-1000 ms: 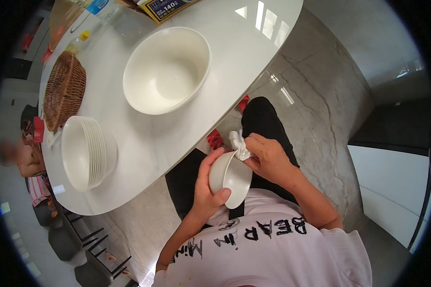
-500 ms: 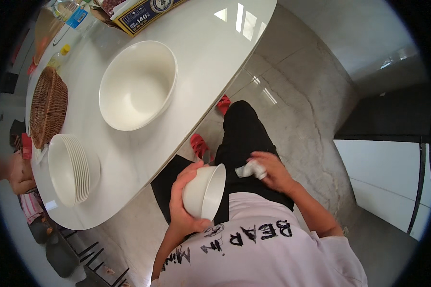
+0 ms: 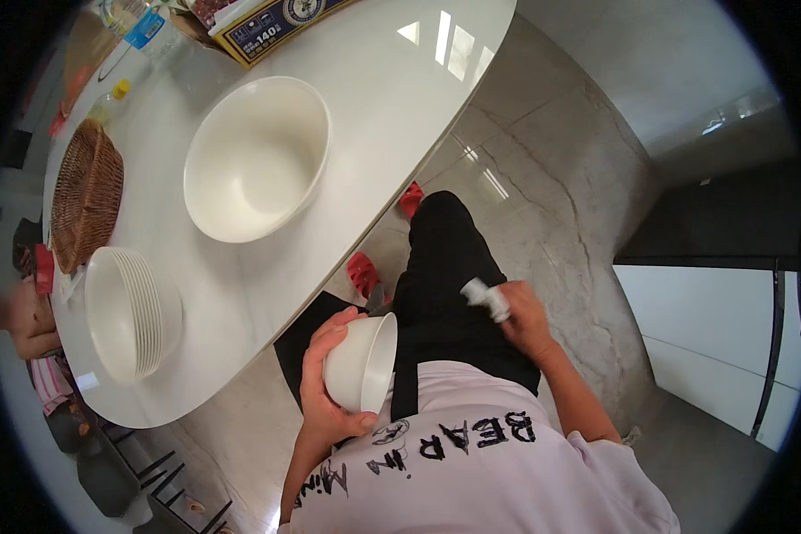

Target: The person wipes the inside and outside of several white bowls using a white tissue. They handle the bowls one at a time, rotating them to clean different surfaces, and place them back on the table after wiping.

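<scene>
My left hand point(image 3: 322, 378) grips a small white bowl point(image 3: 358, 363) from its outer side, off the table's edge and above my lap. The bowl is tilted on its side with its mouth facing right. In my right hand point(image 3: 525, 319) is a crumpled white cloth or tissue point(image 3: 486, 299), bunched in closed fingers over my thigh and apart from the bowl. A large white bowl point(image 3: 256, 160) stands on the table in front of me. To its left, several nested white bowls point(image 3: 116, 313) form a stack.
The white glossy table point(image 3: 231, 303) curves along the left. A brown wicker basket point(image 3: 87, 198), a clear plastic bottle point(image 3: 138, 25), a yellow-capped bottle point(image 3: 111, 100) and a printed cardboard box point(image 3: 276, 31) stand farther back. Another person point(image 3: 31, 322) is at the far left. White cabinets point(image 3: 703, 316) are at the right.
The small bowl and my left hand have shifted slightly left. My right hand has moved right with the white cloth, farther from the bowl.
</scene>
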Tool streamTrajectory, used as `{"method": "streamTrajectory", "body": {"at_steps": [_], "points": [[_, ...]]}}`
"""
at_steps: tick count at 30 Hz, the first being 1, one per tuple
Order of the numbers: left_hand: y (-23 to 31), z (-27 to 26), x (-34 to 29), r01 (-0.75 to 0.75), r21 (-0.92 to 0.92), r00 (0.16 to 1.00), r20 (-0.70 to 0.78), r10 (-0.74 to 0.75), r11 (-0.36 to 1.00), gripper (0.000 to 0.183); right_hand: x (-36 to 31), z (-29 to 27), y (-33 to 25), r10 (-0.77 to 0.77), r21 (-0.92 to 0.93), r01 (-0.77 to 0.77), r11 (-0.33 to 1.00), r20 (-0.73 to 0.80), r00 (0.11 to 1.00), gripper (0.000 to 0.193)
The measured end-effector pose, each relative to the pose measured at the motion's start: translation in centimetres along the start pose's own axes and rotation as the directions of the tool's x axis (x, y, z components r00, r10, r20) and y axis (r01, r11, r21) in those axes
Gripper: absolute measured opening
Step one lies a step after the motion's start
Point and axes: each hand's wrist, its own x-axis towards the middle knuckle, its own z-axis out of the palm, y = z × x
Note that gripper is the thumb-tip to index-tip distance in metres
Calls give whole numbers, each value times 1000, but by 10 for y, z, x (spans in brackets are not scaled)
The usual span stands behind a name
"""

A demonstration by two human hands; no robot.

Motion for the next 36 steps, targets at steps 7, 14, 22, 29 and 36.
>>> {"method": "streamTrajectory", "body": {"at_steps": [7,14,22,29,36], "points": [[-8,-10,-4,83,21,996,21,-83,996,93,-3,-22,24,196,-176,-217,960,-130,972,19],[0,-8,1,88,-60,996,15,-88,994,94,4,4,58,178,-232,-162,959,50,983,23],[-14,-10,8,523,-461,801,-22,-598,717,88,71,6,-53,-44,-57,37,998,-124,991,26],[-33,-12,-1,564,-618,714,31,-700,548,76,112,5,-154,-337,176,293,940,324,884,50],[-30,-15,-5,565,-687,716,134,-685,456,72,99,45,-162,-471,322,361,875,395,789,24]]}}
